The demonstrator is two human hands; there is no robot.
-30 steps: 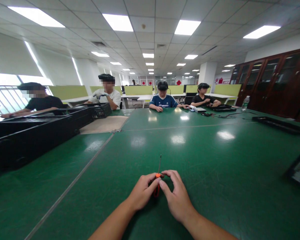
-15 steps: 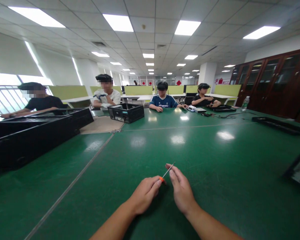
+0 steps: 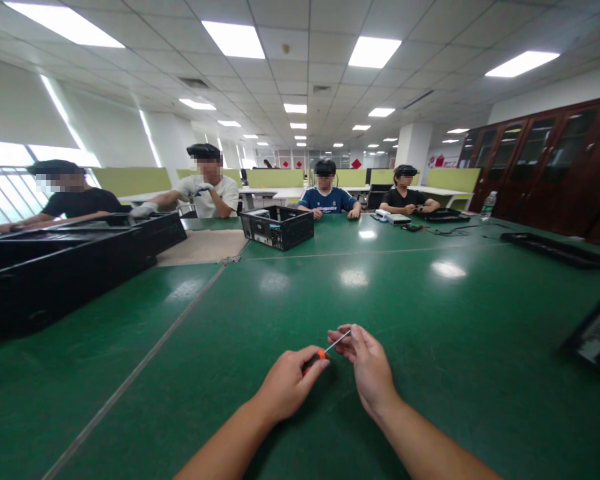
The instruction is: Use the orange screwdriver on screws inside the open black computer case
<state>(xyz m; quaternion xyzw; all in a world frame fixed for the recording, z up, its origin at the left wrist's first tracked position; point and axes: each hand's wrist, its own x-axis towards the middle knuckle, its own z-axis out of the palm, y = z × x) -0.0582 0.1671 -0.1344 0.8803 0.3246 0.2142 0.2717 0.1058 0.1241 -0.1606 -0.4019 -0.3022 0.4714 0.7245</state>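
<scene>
A screwdriver (image 3: 322, 354) with an orange-and-dark handle and a thin metal shaft is held above the green table (image 3: 260, 313). My left hand (image 3: 287, 383) is wrapped round its handle, thumb along the side, and the shaft slants up and to the right. At the far end of the shaft, my right hand (image 3: 373, 373) has its thumb and forefinger closed at the tip, while its other fingers curl loosely behind the shaft. The exact contact at the tip is too small to make out fully.
Long black metal cases (image 3: 70, 267) stand at the left beside a cardboard sheet (image 3: 200, 247). An open computer case (image 3: 277, 227) sits farther back. Another case (image 3: 597, 337) is at the right edge, with a black panel (image 3: 555, 250) behind it. Several people sit opposite.
My right thumb and fingers have come together at the screwdriver's tip. The far computer case has shifted right and turned. A gloved person opposite now reaches toward the long cases.
</scene>
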